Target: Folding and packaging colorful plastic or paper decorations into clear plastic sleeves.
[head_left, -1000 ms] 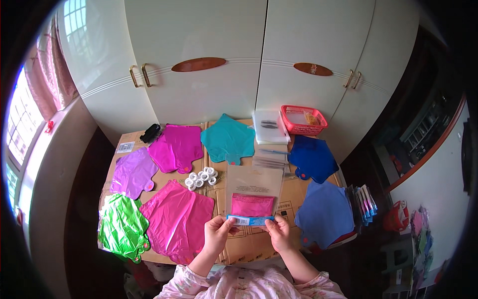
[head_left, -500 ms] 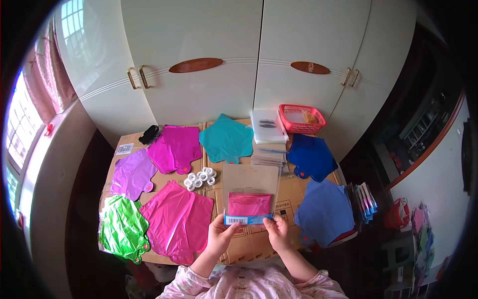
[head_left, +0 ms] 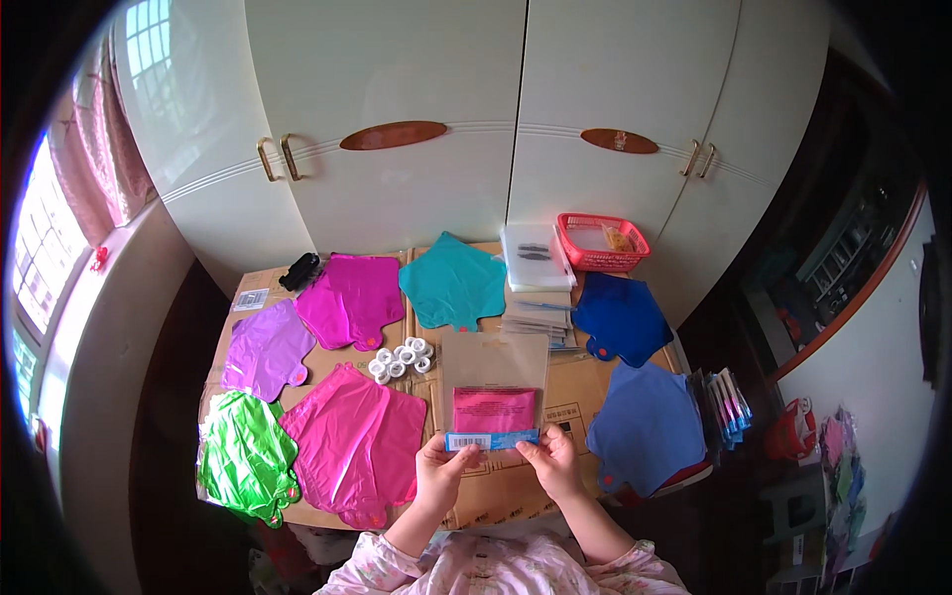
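Both hands grip a clear plastic packet (head_left: 495,362) by its lower edge, in front of my body above the cardboard. Inside it shows a folded pink foil piece (head_left: 494,411), and a blue strip with a barcode runs along the bottom. My left hand (head_left: 441,471) pinches the lower left corner, thumb on top. At the lower right corner my right hand (head_left: 552,462) does the same. Left of the packet lie white ribbon rolls (head_left: 401,359) and a pile of flat pink foil balloons (head_left: 355,441).
More flat foil balloons ring the cardboard surface (head_left: 501,496): green (head_left: 244,456), lilac (head_left: 266,347), magenta (head_left: 349,300), teal (head_left: 453,283), dark blue (head_left: 623,317) and light blue (head_left: 646,428). Clear sleeves (head_left: 536,260), stacked cards (head_left: 536,319) and a red basket (head_left: 602,260) stand behind; packed packets (head_left: 722,407) at right.
The packet and both hands have shifted very slightly, and my right hand's hold has slid a little left along the lower edge. The whole view has dropped a few pixels.
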The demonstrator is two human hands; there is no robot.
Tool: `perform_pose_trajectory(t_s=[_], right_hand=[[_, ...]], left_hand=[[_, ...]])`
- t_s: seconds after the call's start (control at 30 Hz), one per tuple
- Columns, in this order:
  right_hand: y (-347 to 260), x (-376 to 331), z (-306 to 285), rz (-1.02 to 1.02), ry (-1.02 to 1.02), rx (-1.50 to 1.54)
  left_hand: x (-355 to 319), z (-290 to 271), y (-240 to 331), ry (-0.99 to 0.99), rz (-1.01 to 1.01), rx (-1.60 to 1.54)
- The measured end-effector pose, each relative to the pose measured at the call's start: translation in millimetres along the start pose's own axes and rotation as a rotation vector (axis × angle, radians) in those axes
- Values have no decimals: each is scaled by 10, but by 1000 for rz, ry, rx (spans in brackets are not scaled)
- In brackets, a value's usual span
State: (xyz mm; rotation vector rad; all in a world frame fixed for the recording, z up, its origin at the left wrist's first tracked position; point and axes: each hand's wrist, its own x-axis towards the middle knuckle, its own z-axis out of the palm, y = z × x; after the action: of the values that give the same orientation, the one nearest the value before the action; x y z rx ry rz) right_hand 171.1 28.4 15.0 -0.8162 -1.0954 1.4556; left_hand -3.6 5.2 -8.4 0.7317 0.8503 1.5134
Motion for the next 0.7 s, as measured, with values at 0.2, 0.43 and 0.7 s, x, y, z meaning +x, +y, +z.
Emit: perform_pose_trajectory(t_s=[0.2,0.43,0.7], right_hand=[[243,-54,29,-24,29,16],[239,-2,-282,16,-167,-17],[-793,406,-378,116,-240,-414]], left_hand=[[-54,77,-103,-28,-56,-204],[-84,-117,-23,-11,-142,-30],[-213,-536,205,-251,-62,340]])
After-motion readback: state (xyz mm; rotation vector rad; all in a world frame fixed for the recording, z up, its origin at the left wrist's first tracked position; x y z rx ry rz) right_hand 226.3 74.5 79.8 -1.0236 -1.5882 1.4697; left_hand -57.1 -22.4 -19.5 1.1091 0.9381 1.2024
